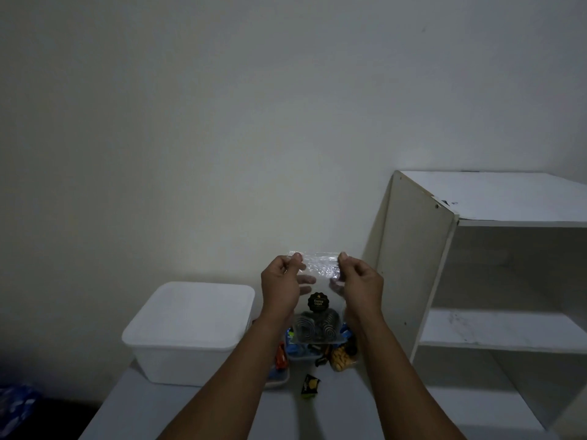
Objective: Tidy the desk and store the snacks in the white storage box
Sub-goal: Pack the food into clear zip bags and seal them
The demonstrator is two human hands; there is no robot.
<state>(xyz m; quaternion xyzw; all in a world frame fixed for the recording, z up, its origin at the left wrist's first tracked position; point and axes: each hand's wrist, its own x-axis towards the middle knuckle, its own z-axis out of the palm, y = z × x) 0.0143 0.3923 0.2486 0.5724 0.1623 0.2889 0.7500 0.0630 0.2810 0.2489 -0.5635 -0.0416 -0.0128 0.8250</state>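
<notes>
Snack bag [318, 308] aloft between left hand [282, 289] and right hand [361, 289]; desk [349, 408] below

A plain pale wall [222, 122] fills most of the view in dim light. At the right a white shelf unit [413, 265] stands on the pale desk [365, 414], with 1 shelf board across its open front. At the lower left something blue [16, 404], perhaps cloth, lies in deep shadow.
</notes>
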